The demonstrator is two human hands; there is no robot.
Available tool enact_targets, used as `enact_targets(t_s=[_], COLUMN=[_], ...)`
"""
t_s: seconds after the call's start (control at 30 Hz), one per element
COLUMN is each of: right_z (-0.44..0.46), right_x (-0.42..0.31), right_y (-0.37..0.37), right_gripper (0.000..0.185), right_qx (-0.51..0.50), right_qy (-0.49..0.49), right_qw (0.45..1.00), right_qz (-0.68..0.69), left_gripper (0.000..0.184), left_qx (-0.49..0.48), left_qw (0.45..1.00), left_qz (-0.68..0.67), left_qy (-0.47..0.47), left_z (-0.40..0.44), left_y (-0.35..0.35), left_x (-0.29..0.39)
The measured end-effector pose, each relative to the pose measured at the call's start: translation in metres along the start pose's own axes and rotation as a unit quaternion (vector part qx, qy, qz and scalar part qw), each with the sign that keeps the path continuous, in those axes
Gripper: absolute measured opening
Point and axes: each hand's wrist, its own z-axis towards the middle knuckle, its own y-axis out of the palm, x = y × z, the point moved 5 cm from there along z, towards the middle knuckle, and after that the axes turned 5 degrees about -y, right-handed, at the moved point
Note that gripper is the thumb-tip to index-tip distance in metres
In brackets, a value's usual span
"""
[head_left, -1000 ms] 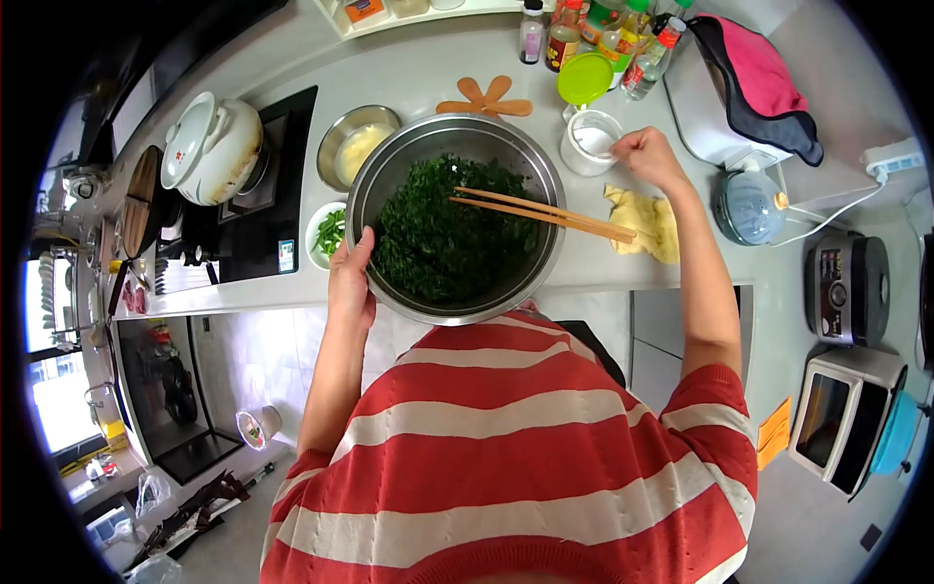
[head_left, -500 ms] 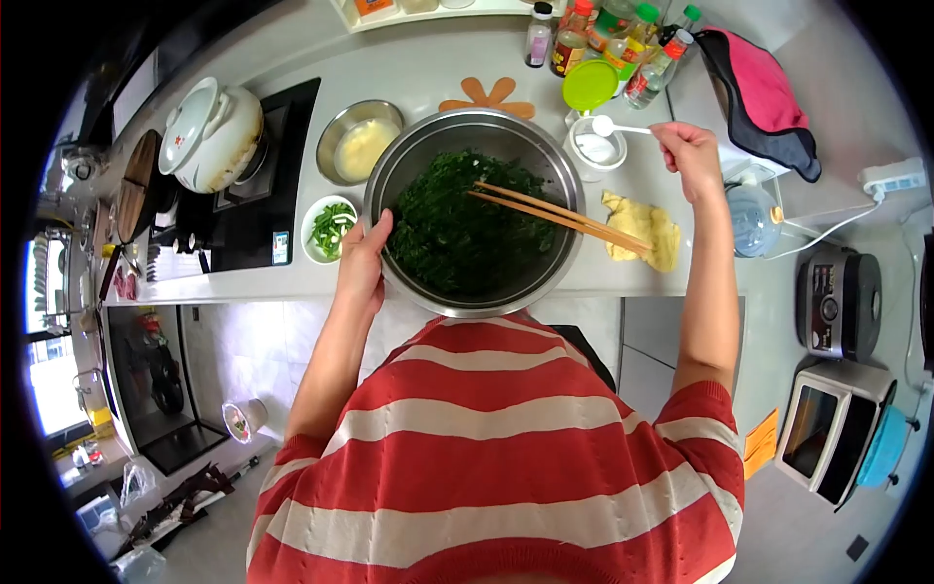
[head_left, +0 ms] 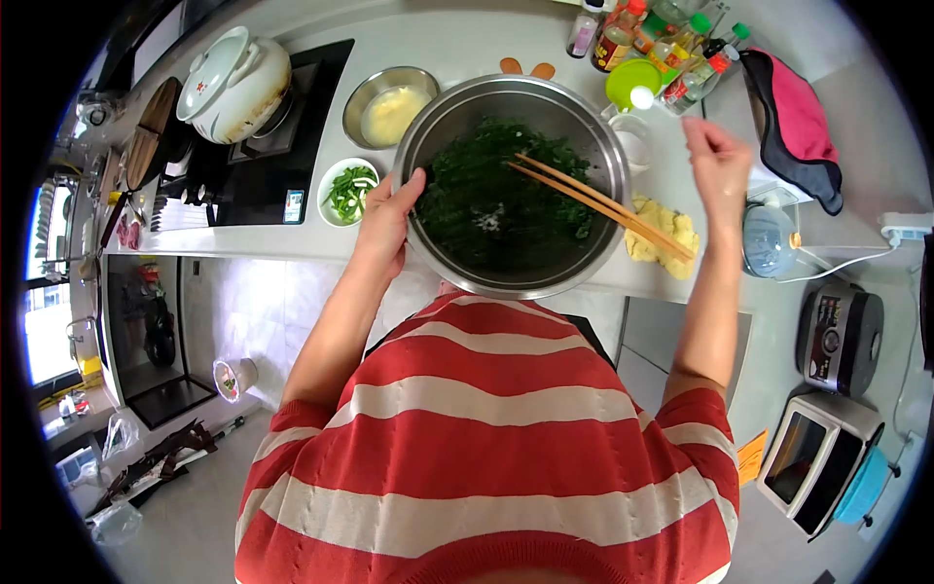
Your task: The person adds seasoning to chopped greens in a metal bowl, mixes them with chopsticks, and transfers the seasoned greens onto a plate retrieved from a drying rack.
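Observation:
My left hand (head_left: pixel 387 219) grips the left rim of a large steel mixing bowl (head_left: pixel 615 185), thumb over the edge. Chopped dark greens (head_left: pixel 457 195) fill it, with a small patch of white grains (head_left: pixel 489 216) on top. Wooden chopsticks (head_left: pixel 593 202) rest in the greens and lean across the right rim. To the right, my right hand (head_left: pixel 718 161) is closed on a small white spoon (head_left: pixel 642 98), its handle blurred. The spoon's head is in front of the green lid (head_left: pixel 630 78) of a white jar (head_left: pixel 634 141), which stands open beside the bowl.
Left of the bowl are a steel basin with pale yellow liquid (head_left: pixel 394 115) and a bowl of chopped scallions (head_left: pixel 348 193). A pot (head_left: pixel 238 92) stands on the stove. Sauce bottles (head_left: pixel 618 37) crowd the back right; a yellow cloth (head_left: pixel 642 255) lies beneath the chopstick ends.
White grains now show on the greens. My right hand stays on the right with the spoon, whose head has shifted from over the jar to before its lid. The view has shifted.

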Motion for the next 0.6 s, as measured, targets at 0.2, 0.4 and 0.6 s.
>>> enact_targets(t_s=[0.2, 0.4, 0.6], right_z=[-0.013, 0.063, -0.002], right_x=[0.065, 0.036, 0.011], right_y=[0.049, 0.051, 0.032], right_gripper=[0.035, 0.042, 0.043], right_qx=[-0.193, -0.009, -0.094], right_qy=[0.11, -0.131, -0.132], right_qw=[0.956, 0.973, 0.968], right_qz=[-0.192, -0.188, -0.192], left_gripper=[0.027, 0.027, 0.029], left_qx=[0.041, 0.038, 0.041], left_qw=[0.999, 0.999, 0.996], left_qz=[-0.001, -0.007, -0.073], left_qy=[0.019, 0.03, 0.029], left_z=[-0.002, -0.001, -0.004], left_y=[-0.034, -0.037, -0.033], left_x=[0.007, 0.015, 0.014])
